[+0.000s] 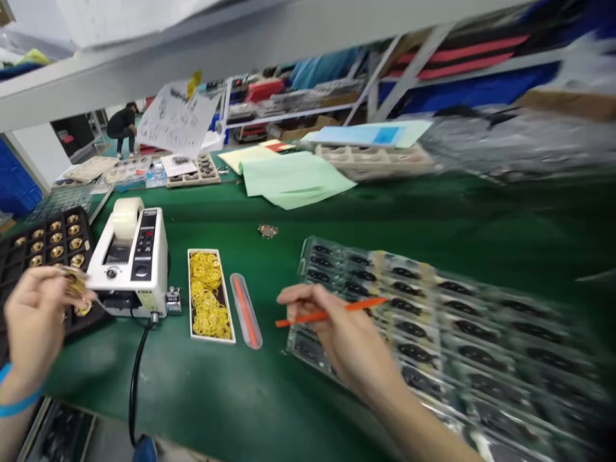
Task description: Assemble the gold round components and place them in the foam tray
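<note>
At the left edge my left hand (34, 321), with a blue band at the wrist, pinches a small round gold-rimmed part (74, 282) between thumb and fingertips. That part is beside the front of a white tape dispenser (139, 250), above a black tray (33, 276) of similar gold round parts. My right hand (337, 327) is closed around a thin orange pointed stick (332, 312), held like a pen. It hovers over clear blister trays (433, 308) filled with dark oval parts. A narrow white box (212, 295) of yellow rings lies between my hands.
Right of the box lies a clear case (246, 311) with an orange strip. A small metal part (267, 231) sits farther back. Green paper sheets (293, 179) lie under an overhead shelf (269, 48). A black cable (137, 378) runs off the front edge. Another person (122, 128) bends in the background.
</note>
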Motion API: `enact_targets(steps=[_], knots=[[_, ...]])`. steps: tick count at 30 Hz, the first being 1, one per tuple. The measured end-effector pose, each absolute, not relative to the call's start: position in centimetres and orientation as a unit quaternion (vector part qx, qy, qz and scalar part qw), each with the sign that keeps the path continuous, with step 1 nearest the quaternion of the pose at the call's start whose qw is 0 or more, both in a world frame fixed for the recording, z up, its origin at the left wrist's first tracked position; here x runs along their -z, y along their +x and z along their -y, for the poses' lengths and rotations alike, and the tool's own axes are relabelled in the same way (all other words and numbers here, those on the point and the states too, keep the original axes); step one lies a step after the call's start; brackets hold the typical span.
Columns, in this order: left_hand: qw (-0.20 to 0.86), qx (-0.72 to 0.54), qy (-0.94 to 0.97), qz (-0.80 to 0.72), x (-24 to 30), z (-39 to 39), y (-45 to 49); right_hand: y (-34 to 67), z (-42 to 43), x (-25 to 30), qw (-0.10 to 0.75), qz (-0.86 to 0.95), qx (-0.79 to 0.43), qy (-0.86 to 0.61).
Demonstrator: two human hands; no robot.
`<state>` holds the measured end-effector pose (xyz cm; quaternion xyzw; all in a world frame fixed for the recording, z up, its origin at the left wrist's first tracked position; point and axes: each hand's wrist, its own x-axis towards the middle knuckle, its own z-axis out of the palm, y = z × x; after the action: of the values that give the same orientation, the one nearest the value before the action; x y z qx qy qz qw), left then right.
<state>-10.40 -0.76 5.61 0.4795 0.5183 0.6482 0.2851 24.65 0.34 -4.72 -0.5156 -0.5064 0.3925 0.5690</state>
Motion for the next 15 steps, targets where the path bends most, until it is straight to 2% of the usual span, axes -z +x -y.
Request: enact_targets(steps=[3,6,9,15], knots=[[0.567,-0.463,0.486,-0.477,-2.9,3.8,-3.9,24.4,-1.0,3.8,0.589,0.446,-0.464,-0.489],[0.716,-0.369,0.418,-0.421,0.0,3.3,-0.1,23.6,-0.9,3.1,0.567,0.437,-0.531,-0.454],[0.750,-0.365,0.373,-0.407,2.3,1.4,1.4,22.6,0.1,3.2,0.548,0.466,-0.546,-0.429],[0.742,-0.431,0.347,-0.379,4.2,0.5,1.5,21.0,2.7,5.4,0.476,0.582,-0.487,-0.445]])
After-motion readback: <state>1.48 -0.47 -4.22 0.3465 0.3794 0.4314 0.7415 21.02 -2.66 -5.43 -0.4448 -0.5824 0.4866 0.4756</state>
